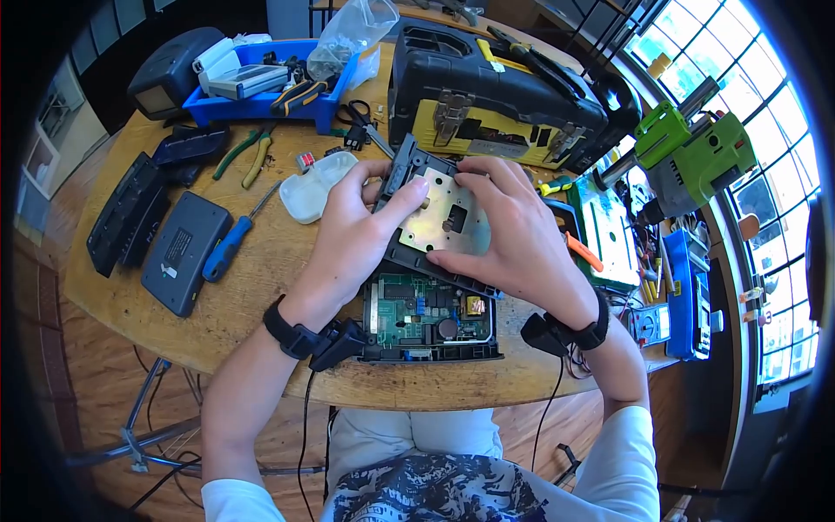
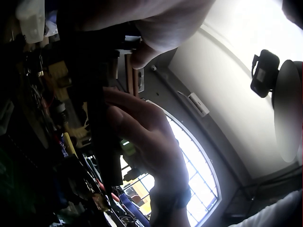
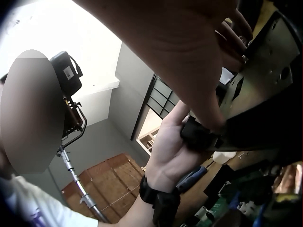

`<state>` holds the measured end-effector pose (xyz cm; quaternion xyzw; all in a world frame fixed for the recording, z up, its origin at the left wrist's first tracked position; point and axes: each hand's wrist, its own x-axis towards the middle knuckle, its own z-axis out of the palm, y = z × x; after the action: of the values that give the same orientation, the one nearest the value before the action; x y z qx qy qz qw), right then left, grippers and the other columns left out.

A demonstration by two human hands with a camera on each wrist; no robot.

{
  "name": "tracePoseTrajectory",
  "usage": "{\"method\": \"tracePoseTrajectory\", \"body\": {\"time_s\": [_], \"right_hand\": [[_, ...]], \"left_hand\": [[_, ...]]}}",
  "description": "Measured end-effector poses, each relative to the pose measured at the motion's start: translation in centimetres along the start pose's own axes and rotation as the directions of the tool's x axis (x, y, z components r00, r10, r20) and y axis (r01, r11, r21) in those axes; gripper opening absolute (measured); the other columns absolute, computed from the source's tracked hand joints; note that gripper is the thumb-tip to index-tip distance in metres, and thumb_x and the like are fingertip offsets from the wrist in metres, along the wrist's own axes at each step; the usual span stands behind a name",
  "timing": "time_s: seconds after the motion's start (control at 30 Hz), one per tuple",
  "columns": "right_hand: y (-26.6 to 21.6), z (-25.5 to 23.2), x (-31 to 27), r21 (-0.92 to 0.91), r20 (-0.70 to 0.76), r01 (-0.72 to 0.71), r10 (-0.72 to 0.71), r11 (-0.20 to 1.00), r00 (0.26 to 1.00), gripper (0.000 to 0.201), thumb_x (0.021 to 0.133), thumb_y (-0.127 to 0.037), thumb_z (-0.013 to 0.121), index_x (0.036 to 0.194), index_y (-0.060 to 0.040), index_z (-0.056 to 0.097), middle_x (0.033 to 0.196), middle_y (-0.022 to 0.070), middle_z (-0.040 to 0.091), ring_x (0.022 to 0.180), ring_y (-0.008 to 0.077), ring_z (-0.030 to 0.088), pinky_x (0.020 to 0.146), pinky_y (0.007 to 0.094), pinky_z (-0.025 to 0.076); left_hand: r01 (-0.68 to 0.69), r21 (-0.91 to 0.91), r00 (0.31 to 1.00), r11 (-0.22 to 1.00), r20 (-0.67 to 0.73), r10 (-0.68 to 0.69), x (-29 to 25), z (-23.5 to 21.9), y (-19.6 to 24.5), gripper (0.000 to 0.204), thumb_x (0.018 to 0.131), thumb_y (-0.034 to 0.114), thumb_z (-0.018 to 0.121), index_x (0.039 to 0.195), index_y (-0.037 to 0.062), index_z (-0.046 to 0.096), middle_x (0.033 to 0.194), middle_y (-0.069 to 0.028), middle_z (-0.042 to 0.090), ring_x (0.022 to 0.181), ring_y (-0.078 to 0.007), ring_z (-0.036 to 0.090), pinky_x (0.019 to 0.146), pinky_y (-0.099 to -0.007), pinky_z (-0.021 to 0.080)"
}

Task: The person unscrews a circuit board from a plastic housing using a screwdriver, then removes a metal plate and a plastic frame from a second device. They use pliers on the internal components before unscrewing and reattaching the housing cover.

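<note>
Between both hands a black plastic housing point(image 1: 402, 252) tilts above the opened device, a gold-coloured metal plate point(image 1: 424, 228) set in its face. My left hand point(image 1: 358, 217) grips its left side, thumb pressed on the plate, other fingers partly hidden behind. Spanning the right part, my right hand point(image 1: 515, 222) holds it with the thumb at the near edge and the fingertips at the far edge. Just below lies the device's base with a green circuit board point(image 1: 402, 306), its far part covered by the housing. In the right wrist view the plate point(image 3: 262, 82) shows holes.
Left on the wooden table point(image 1: 252, 313) lie a blue screwdriver point(image 1: 228, 248), a grey flat case point(image 1: 184, 252), black covers point(image 1: 130, 213) and pliers point(image 1: 257, 158). Behind stand a blue bin point(image 1: 261, 106) and a toolbox point(image 1: 496, 104). A green drill point(image 1: 696, 161) stands at right.
</note>
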<state>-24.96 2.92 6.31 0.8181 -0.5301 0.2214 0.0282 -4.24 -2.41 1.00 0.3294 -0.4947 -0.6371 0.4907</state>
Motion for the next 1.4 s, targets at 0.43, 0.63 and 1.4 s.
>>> {"method": "tracePoseTrajectory", "body": {"time_s": [0.43, 0.63, 1.4], "right_hand": [[0.6, 0.8, 0.9, 0.044, -0.020, 0.092, -0.091, 0.995, 0.996, 0.075, 0.071, -0.033, 0.095, 0.124, 0.0105, 0.067, 0.138, 0.0186, 0.064, 0.130, 0.0380, 0.061, 0.111, 0.0456, 0.052], [-0.4, 0.3, 0.5, -0.070, 0.011, 0.055, -0.054, 0.996, 0.998, 0.072, 0.070, -0.032, 0.094, 0.117, 0.0150, 0.066, 0.129, 0.0225, 0.064, 0.125, 0.0398, 0.061, 0.106, 0.0463, 0.053], [1.2, 0.2, 2.7, -0.080, 0.135, 0.143, -0.132, 0.986, 0.982, 0.055, 0.070, -0.038, 0.091, 0.083, 0.0114, 0.072, 0.094, 0.0272, 0.071, 0.086, 0.0471, 0.073, 0.080, 0.0507, 0.060]], "left_hand": [[-0.014, 0.029, 1.000, 0.999, -0.006, 0.014, 0.3, -0.1, -0.6, 0.047, 0.102, 0.026, 0.080, 0.131, -0.0056, 0.061, 0.111, -0.0112, 0.077, 0.099, -0.0113, 0.074, 0.086, -0.0257, 0.058], [-0.033, 0.097, 0.999, 0.995, 0.000, 0.033, 0.1, 0.1, -0.7, 0.050, 0.102, 0.027, 0.081, 0.129, -0.0092, 0.061, 0.112, -0.0130, 0.078, 0.101, -0.0134, 0.075, 0.089, -0.0275, 0.057], [0.014, 0.085, 1.000, 0.996, 0.002, -0.014, 0.1, 0.0, -0.9, 0.051, 0.100, 0.032, 0.081, 0.127, -0.0083, 0.063, 0.105, -0.0122, 0.078, 0.092, -0.0121, 0.074, 0.078, -0.0256, 0.058]]}}
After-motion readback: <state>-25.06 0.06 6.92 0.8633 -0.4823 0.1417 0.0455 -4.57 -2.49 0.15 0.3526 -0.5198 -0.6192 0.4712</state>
